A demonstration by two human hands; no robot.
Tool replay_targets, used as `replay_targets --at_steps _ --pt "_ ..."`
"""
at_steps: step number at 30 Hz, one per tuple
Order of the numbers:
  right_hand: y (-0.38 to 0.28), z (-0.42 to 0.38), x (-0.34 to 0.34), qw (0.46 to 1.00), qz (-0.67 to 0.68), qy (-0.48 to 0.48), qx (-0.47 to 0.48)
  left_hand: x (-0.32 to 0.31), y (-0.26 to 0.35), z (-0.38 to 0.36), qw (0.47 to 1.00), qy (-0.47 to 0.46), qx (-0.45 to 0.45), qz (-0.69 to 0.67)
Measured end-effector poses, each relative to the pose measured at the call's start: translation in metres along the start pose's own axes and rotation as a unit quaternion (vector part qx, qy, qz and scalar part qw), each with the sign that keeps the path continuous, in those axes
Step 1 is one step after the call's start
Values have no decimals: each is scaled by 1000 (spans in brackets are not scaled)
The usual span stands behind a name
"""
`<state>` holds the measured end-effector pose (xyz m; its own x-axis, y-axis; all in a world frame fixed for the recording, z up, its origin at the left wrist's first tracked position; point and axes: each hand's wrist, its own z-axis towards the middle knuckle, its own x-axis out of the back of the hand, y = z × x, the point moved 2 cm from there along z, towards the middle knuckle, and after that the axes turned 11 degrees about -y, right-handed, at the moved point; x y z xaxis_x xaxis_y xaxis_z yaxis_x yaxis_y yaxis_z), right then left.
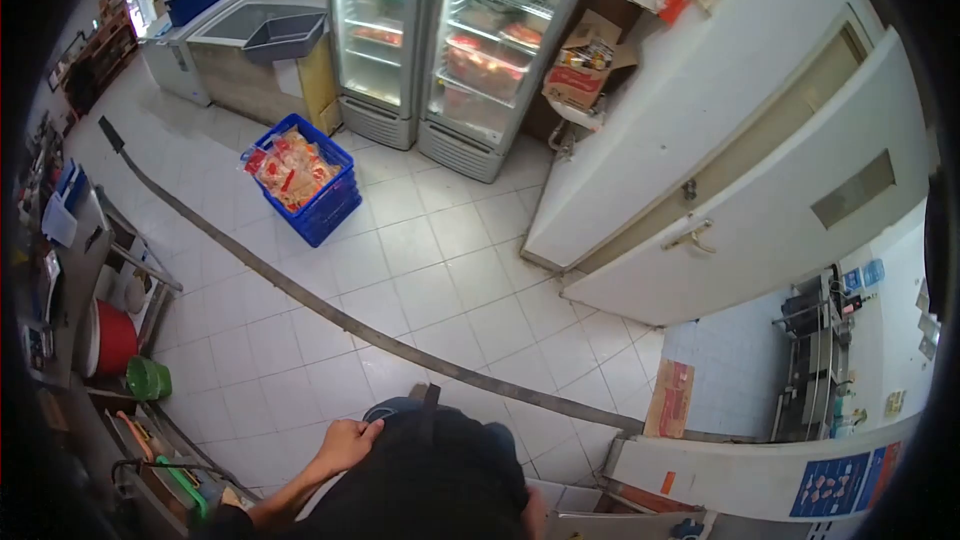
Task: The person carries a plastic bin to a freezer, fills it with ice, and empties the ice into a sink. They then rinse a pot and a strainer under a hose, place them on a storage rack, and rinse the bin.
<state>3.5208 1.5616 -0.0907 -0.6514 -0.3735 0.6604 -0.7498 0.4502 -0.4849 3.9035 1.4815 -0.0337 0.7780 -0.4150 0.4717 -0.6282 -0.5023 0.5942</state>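
Head view is looking down past the person's black clothing (430, 470) toward a white tiled floor (430, 285). The left hand (350, 443) is resting against the upper left edge of that clothing, its fingers curling inward; whether its grip is pinching the cloth or only lying on it, I cannot tell. The right hand (536, 514) is showing only as a sliver beside the clothing's right edge, so the state of its grip cannot be told.

Ahead, well apart from both hands, a blue crate (335, 208) is standing on the floor and holding clear bags (298, 172) with pale and red contents. A dark strip (343, 321) is curving across the tiles between the crate and the person. Behind the crate, two glass-door fridges (458, 152) are standing side by side, and a grey bin (285, 46) is sitting on a chest freezer (245, 85). At left, a green basket (149, 380) is standing near a red tub (117, 338). At right, a white door (770, 215) is hanging ajar, and flat cardboard (672, 395) is lying near its foot.
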Motion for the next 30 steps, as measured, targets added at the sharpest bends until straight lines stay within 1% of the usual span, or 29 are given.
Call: replay_targets --at_steps 1,2,3,4,5,6,7,9,10,11,12,13,14,15,16,17,18,19,21,22,23,25,26,27,29,30 --pt "-21 11 -1 1000 -5 -10 6 8 -8 -7 998 13 28 -50" --pt "-52 35 5 991 129 -37 23 11 -24 -1 993 4 63 -100" --pt "-82 63 12 964 253 -73 40 12 -37 6 989 23 79 -125" --pt "-105 89 15 989 92 -93 73 15 -46 10 990 74 18 -122" --pt "-128 112 14 986 -68 -106 107 20 -54 12 985 123 -39 -112" --pt "-161 130 11 960 -172 -126 182 25 -63 15 981 150 -64 -105" --pt "-195 147 9 918 -271 -139 254 24 -70 13 979 161 -48 -119" --pt "-269 171 -11 861 -185 -101 462 28 -86 20 969 110 5 -220" --pt "-293 187 -39 852 -65 -256 453 28 -99 26 967 117 13 -226" --pt "-314 201 -70 811 57 -402 422 17 -117 33 936 87 26 -341" --pt "-343 211 -92 806 56 -414 420 9 -130 38 890 55 39 -451" --pt "-371 214 -117 695 -12 -557 455 7 -139 41 886 60 50 -456" --pt "-391 219 -137 556 -77 -679 473 6 -146 46 832 73 47 -548" --pt "-407 236 -157 548 -76 -686 473 12 -152 52 768 89 40 -633" --pt "-420 253 -179 524 -111 -735 416 20 -157 60 766 96 46 -634" --pt "-430 266 -197 497 -144 -780 353 28 -160 66 726 113 50 -677" --pt "-450 277 -210 479 -156 -787 356 38 -160 70 683 131 52 -717" --pt "-470 287 -223 473 -166 -789 355 52 -160 73 678 135 59 -720" --pt "-527 300 -234 436 -224 -807 330 82 -157 80 608 143 48 -779" --pt "-566 294 -227 406 -251 -796 372 92 -155 81 596 139 47 -790" --pt "-581 296 -231 405 -249 -798 371 100 -156 79 595 140 51 -790" --pt "-610 300 -244 375 -210 -826 364 119 -165 77 582 126 30 -803" --pt "-631 301 -247 353 -220 -837 355 130 -162 89 533 204 81 -817" --pt "-639 311 -257 353 -217 -841 347 132 -173 92 529 201 89 -820" --pt "-649 355 -292 470 -126 -853 191 131 -207 104 630 290 157 -703" --pt "-656 386 -308 576 -96 -787 199 130 -226 115 627 292 152 -706"
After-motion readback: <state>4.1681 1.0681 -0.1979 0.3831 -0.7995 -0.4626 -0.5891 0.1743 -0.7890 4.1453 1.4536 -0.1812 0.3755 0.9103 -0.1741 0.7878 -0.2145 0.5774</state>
